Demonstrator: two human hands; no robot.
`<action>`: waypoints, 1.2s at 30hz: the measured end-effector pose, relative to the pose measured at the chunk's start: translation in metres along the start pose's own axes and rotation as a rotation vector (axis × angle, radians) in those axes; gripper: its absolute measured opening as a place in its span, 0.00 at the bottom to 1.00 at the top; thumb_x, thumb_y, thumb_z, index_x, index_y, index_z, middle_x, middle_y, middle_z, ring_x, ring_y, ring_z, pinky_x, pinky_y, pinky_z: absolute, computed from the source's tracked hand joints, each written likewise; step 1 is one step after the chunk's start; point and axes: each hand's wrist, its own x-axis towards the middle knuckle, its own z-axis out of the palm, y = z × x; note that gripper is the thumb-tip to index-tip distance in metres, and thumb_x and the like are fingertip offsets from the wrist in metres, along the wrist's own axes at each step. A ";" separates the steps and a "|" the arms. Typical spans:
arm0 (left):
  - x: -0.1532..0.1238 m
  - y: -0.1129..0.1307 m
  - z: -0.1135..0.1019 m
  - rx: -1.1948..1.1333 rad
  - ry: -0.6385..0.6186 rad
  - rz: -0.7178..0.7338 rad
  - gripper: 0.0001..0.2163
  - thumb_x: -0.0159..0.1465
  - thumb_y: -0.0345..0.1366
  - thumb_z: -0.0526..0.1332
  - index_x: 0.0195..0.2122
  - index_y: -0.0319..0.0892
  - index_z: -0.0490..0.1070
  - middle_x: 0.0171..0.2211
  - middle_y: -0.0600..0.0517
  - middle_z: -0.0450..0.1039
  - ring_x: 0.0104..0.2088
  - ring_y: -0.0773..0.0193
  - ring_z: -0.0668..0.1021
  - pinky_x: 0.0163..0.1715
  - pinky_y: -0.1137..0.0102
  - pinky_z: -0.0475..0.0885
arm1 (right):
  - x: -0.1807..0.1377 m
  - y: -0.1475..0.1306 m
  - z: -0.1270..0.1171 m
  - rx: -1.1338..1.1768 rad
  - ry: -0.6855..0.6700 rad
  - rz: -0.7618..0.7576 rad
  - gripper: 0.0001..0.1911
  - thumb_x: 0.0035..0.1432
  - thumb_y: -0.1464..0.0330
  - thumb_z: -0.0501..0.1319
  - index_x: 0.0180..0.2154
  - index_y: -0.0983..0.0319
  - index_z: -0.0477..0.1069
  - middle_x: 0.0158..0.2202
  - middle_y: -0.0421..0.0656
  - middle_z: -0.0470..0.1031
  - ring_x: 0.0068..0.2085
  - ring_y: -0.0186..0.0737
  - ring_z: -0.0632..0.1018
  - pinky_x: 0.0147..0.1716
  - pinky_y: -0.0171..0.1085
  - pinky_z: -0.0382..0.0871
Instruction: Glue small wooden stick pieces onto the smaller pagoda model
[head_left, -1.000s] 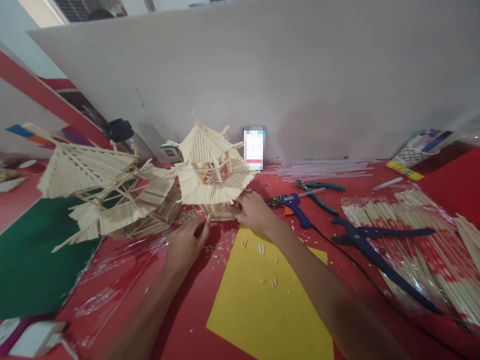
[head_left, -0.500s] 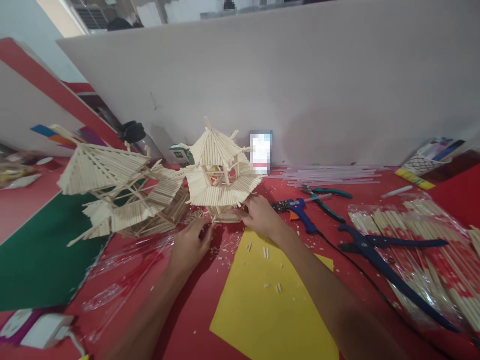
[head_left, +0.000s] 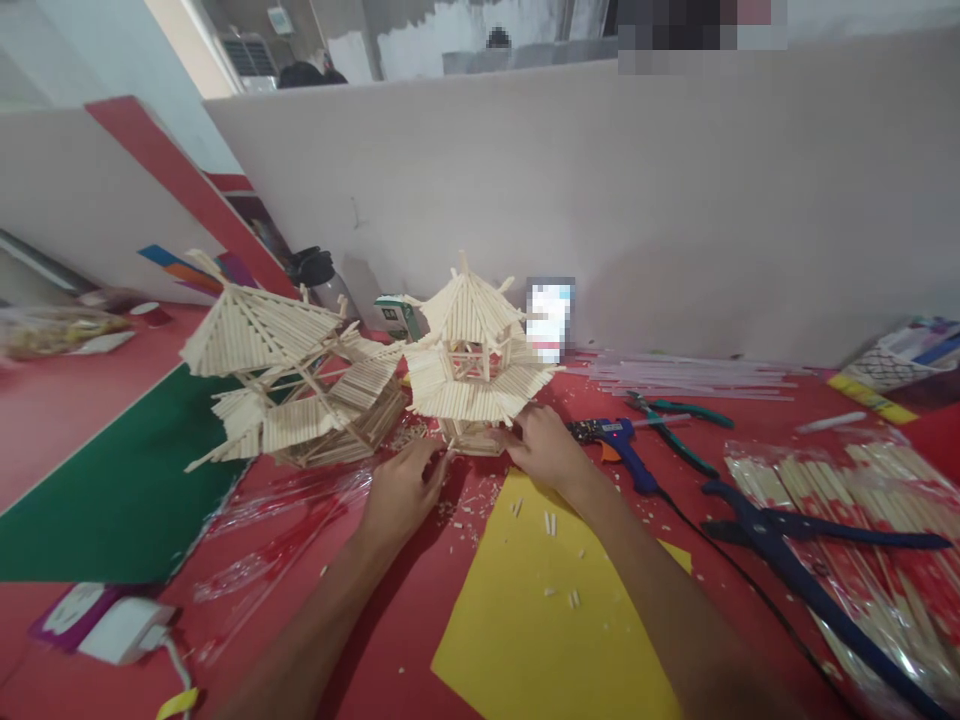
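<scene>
A small pavilion model [head_left: 472, 355] built of pale wooden sticks stands on the red table [head_left: 390, 620] near the back partition. My right hand [head_left: 546, 448] grips its base from the right, fingers curled under the lower roof. My left hand [head_left: 405, 488] rests at the base from the left, fingers together and touching the bottom edge. A larger stick-built model [head_left: 292, 375] leans beside it on the left. A yellow sheet [head_left: 547, 620] with a few cut stick bits lies under my right forearm.
A blue glue gun [head_left: 619, 445], green-handled pliers [head_left: 675, 425], blue-handled cutters [head_left: 795, 540] and packs of chopsticks [head_left: 877, 510] lie at the right. Clear glue sticks [head_left: 690, 370] line the partition. A green sheet [head_left: 112, 500] and white charger [head_left: 124, 630] are at the left.
The view has swung so everything sits further right and lower in frame. Both hands stay at the small pavilion's base; my left hand has closed in against it.
</scene>
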 end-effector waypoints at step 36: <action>-0.002 0.000 -0.003 -0.031 0.058 0.006 0.08 0.70 0.40 0.55 0.44 0.45 0.70 0.41 0.51 0.77 0.35 0.66 0.79 0.35 0.73 0.73 | -0.071 0.076 -0.117 -0.434 -0.446 0.706 0.24 0.56 0.48 0.59 0.21 0.60 0.67 0.25 0.48 0.75 0.26 0.44 0.74 0.24 0.38 0.55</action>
